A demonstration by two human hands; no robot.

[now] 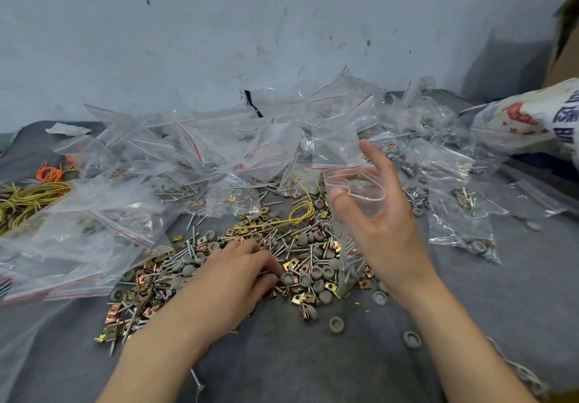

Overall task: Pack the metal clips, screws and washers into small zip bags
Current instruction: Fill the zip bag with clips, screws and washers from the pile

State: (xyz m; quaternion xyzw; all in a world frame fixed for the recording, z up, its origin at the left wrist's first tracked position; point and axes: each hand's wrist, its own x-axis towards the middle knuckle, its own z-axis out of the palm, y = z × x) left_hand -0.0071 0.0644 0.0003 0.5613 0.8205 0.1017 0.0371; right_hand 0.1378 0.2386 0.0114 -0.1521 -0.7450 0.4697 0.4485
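The bag (352, 224) stands upright over the right edge of the pile (244, 236), long axis vertical. Its red-striped zip mouth points up and gapes wide; its bottom rests among the parts. It is clear, creased plastic with a few screws showing low inside. The right hand (385, 224) holds the mouth open, thumb on the near lip, fingers spread behind the far one. The left hand (238, 274) lies palm down on the pile's middle, fingertips curled into brass clips (296, 265), screws (132, 321) and grey washers (316, 272); any grasp is hidden.
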